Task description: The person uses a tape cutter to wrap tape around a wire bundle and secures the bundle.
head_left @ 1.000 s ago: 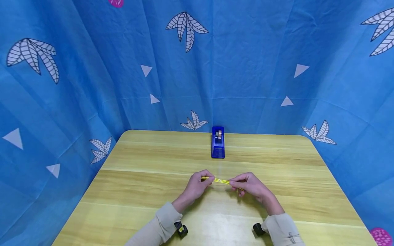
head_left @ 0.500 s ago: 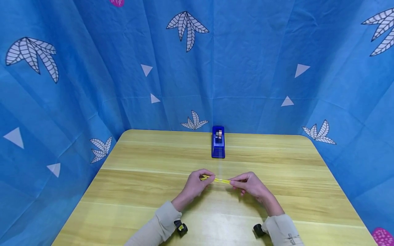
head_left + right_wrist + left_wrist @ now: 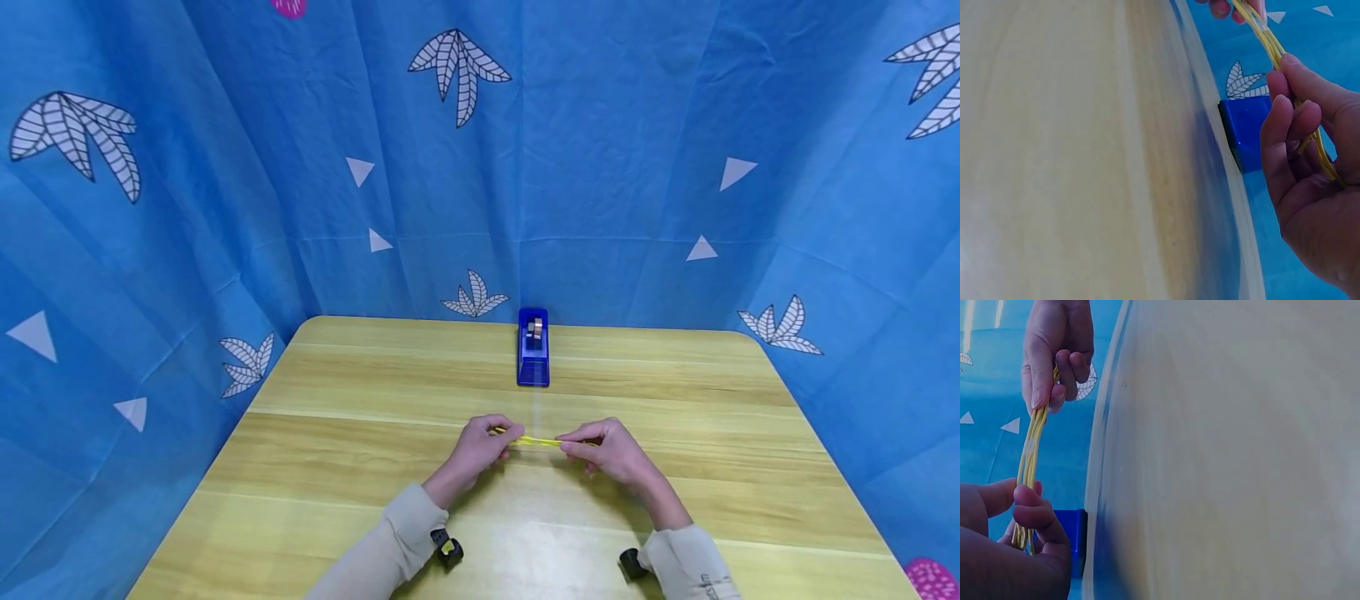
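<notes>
A bundle of thin yellow cord, looped into several strands, stretches between both hands above the table. My left hand pinches one end between thumb and fingers. The other end is pinched by my right hand, and the cord's tail curls into that palm in the right wrist view. A shiny clear patch, apparently tape, lies across the strands' middle. Beyond the hands stands a blue tape dispenser. From it a faint clear strip runs toward the cord; whether it joins the patch I cannot tell.
The wood-grain table ends at the back against a blue patterned curtain, which also hangs at both sides. The dispenser is close to the table's back edge. A small black device sits at the left cuff.
Both hands stay nearly in place, still pinching the cord. The bundle has turned slightly and now lies more level, with its left end shifting within the left fingers.
</notes>
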The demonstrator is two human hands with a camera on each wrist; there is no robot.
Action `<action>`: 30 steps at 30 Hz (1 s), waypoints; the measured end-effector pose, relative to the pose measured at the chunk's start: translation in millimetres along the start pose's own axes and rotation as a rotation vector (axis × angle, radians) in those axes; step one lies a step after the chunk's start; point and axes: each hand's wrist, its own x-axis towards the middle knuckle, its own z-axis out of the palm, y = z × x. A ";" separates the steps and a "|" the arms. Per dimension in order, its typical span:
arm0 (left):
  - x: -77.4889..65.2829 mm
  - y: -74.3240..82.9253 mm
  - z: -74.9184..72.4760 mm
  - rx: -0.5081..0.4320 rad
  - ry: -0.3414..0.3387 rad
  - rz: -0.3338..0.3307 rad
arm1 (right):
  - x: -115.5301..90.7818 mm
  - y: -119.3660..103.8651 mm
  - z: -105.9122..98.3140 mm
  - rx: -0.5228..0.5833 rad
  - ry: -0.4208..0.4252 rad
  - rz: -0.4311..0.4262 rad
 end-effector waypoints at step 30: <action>3.1 -2.3 9.2 -0.053 -0.030 0.129 | 1.3 0.8 -7.1 -0.006 0.000 0.037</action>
